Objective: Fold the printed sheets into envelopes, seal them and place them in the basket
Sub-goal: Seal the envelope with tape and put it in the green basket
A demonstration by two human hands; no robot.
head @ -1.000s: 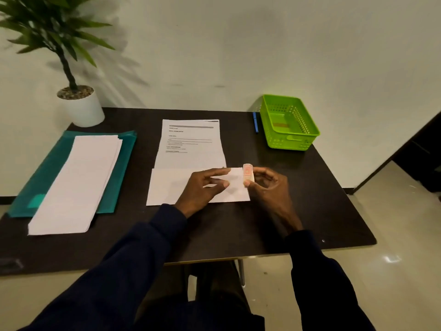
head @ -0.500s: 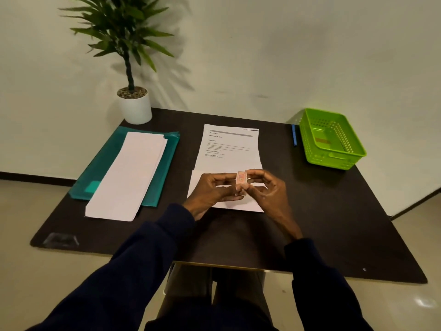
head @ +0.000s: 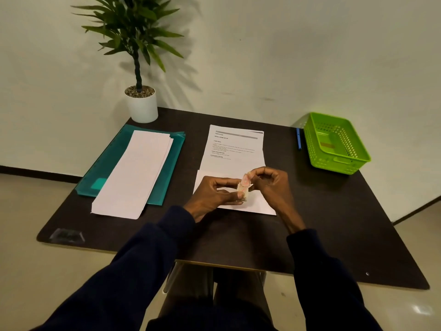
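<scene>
A printed sheet (head: 235, 149) lies in the middle of the dark table, its near end under a white envelope (head: 257, 206). Both hands hover just above the envelope. My left hand (head: 214, 197) pinches the lower part of a small pink and cream sticker strip (head: 244, 187). My right hand (head: 272, 185) pinches the strip's upper end, which curls away. A green plastic basket (head: 334, 161) stands at the table's far right with a small reddish piece on its floor.
A stack of white envelopes (head: 136, 175) rests on a teal folder (head: 171, 163) at the left. A potted plant (head: 140, 101) stands at the far left corner. A blue pen (head: 298, 139) lies beside the basket. A dark flat object (head: 66, 235) sits at the near left corner.
The strip was in my right hand alone; my left hand rose off the envelope and took its lower end. The strip's top now peels apart. The view swung left.
</scene>
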